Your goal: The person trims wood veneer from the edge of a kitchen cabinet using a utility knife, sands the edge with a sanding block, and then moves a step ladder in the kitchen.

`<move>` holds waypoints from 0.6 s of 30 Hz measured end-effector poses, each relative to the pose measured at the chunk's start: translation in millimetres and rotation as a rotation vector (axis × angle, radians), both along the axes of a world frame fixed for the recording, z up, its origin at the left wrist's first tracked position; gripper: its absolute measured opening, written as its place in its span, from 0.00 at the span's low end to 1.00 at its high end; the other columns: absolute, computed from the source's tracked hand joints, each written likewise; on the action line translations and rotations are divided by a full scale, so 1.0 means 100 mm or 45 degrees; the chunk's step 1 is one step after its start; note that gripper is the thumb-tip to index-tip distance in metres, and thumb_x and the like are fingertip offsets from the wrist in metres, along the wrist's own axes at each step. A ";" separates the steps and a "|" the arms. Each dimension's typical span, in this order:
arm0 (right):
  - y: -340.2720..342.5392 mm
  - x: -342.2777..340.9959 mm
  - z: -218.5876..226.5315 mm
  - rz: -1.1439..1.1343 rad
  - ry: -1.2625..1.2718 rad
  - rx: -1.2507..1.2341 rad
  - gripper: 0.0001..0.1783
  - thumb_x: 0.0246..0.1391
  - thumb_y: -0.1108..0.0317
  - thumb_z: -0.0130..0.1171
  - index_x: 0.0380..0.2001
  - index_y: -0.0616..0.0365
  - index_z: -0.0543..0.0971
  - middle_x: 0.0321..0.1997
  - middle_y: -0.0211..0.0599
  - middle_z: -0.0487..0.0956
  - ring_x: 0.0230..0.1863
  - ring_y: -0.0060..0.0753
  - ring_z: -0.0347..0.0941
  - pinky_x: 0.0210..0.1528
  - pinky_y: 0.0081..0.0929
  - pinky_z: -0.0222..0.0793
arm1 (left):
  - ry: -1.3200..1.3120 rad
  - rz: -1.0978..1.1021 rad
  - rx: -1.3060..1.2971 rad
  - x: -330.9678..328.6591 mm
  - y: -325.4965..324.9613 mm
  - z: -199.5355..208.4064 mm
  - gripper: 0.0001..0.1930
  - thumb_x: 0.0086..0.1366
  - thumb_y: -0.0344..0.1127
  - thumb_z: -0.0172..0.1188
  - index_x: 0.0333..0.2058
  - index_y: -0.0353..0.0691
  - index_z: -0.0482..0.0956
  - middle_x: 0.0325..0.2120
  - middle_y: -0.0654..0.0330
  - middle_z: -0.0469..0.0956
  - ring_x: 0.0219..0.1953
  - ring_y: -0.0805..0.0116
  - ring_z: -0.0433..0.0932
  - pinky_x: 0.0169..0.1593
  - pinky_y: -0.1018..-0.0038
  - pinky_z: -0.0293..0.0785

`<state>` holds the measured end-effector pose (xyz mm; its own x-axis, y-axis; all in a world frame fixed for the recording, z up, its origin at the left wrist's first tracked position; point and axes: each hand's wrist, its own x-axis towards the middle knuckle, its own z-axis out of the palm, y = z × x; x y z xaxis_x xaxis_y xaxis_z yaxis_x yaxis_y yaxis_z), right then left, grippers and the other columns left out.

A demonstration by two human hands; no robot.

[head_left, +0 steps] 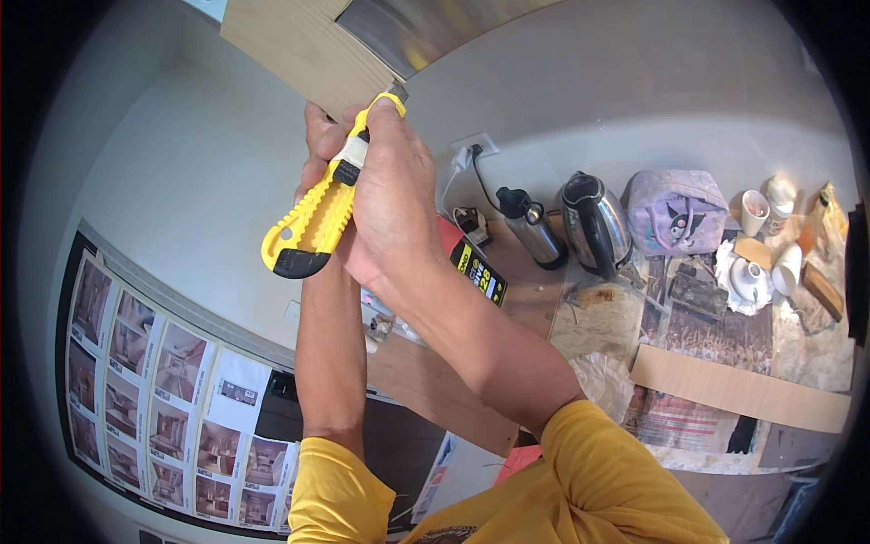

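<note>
A yellow snap-off utility knife [313, 213] with a black end cap is gripped in my right hand [396, 195]. Its short blade end meets the lower corner of a light wood-grain panel [304, 59] overhead, next to a shiny metallic surface [408, 27]. My left hand [319, 136] is raised behind the knife, close under the panel's lower edge. Its visible fingers are curled. The knife and my right hand cover most of it, so what it grips is hidden.
On the counter at right stand a steel flask [535, 231], an electric kettle [595, 222], a lilac bag [677, 213] and paper cups [754, 213]. A wood strip [739, 388] lies nearer. A wall socket [476, 145] holds a plug. Left is a photo board [172, 381].
</note>
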<state>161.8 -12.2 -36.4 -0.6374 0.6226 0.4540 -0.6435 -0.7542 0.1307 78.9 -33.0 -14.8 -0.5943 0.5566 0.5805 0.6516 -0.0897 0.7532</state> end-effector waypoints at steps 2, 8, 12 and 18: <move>-0.01 0.00 0.00 0.000 0.005 0.007 0.13 0.68 0.57 0.36 0.38 0.54 0.65 0.25 0.33 0.72 0.22 0.31 0.72 0.25 0.35 0.72 | -0.004 0.009 -0.014 0.00 0.00 0.01 0.14 0.65 0.36 0.59 0.46 0.39 0.71 0.40 0.62 0.73 0.42 0.71 0.74 0.48 0.69 0.73; 0.01 -0.03 0.12 0.045 0.069 -0.088 0.12 0.67 0.59 0.37 0.38 0.55 0.65 0.27 0.37 0.73 0.23 0.34 0.71 0.29 0.37 0.71 | -0.012 0.016 -0.036 0.00 0.01 0.09 0.13 0.66 0.36 0.58 0.46 0.39 0.71 0.40 0.62 0.73 0.42 0.71 0.74 0.48 0.69 0.73; -0.04 0.06 0.31 0.122 -0.019 -0.205 0.10 0.67 0.59 0.33 0.38 0.52 0.61 0.25 0.37 0.70 0.22 0.36 0.72 0.26 0.36 0.70 | -0.015 0.020 -0.048 -0.02 0.02 0.13 0.12 0.66 0.36 0.57 0.46 0.39 0.72 0.39 0.63 0.73 0.42 0.71 0.74 0.49 0.68 0.74; -0.08 -0.09 0.35 0.074 0.053 -0.209 0.13 0.69 0.54 0.32 0.42 0.50 0.60 0.30 0.35 0.73 0.26 0.39 0.74 0.34 0.40 0.71 | -0.006 0.017 -0.062 0.01 0.05 0.16 0.11 0.67 0.37 0.57 0.45 0.40 0.72 0.39 0.63 0.73 0.42 0.72 0.74 0.49 0.68 0.74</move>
